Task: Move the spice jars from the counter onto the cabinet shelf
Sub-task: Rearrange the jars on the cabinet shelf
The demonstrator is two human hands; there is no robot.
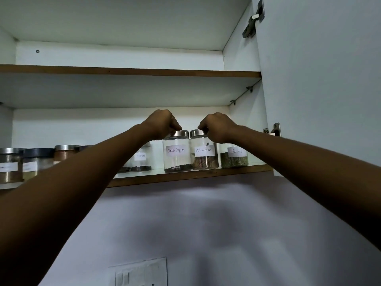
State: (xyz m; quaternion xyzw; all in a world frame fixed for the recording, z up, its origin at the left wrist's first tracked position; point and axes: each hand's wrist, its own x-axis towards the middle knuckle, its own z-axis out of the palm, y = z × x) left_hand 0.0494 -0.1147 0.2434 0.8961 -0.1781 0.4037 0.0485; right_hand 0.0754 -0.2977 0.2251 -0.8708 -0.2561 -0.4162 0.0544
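The scene is dim and bluish, with soft light reaching the cabinet's white back panel point(103, 124) from in front. Both forearms are nearly silhouetted and throw a blurred shadow on the wall point(206, 213) below the shelf point(185, 176). Shelf lines bow towards the frame edges, and jars left of the panel look soft.

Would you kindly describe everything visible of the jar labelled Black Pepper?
The clear glass Black Pepper jar stands upright at the lower cabinet shelf's front edge, close beside the clear glass Cinnamon jar. It has a brushed-metal lid, a white handwritten label and a thin layer of dark peppercorns at the bottom. The left hand grips its lid from above.
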